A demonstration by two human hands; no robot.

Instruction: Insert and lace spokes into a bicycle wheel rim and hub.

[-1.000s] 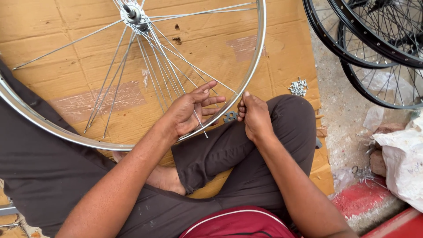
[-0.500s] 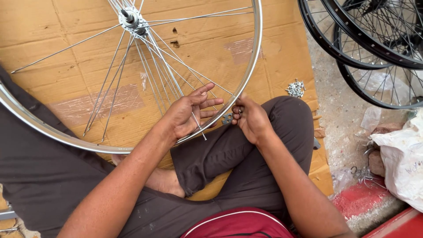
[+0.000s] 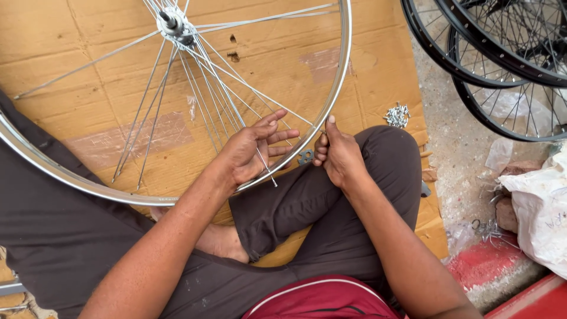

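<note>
A: How are the hands set?

B: The left hand [image 3: 251,150] lies palm up inside the rim [image 3: 341,77], fingers spread and slightly curled, a loose spoke [image 3: 264,163] resting across them. The right hand [image 3: 336,155] sits just outside the rim, thumb straight up against the metal, the other fingers curled in. I cannot tell what, if anything, they pinch.

A: And the wheel?

B: Silver, tilted over the person's crossed legs, on cardboard [image 3: 378,77]. The hub [image 3: 172,23] is near the cardboard's top edge, with thin spokes fanning from it, bunched and not all reaching the rim. A small grey metal piece [image 3: 305,156] lies on the knee between the hands.

A: Anything else near?

B: A pile of small silver parts [image 3: 398,114] by the cardboard's right edge; black wheels [image 3: 502,65] beyond it, a white bag [image 3: 540,212] on the right.
</note>
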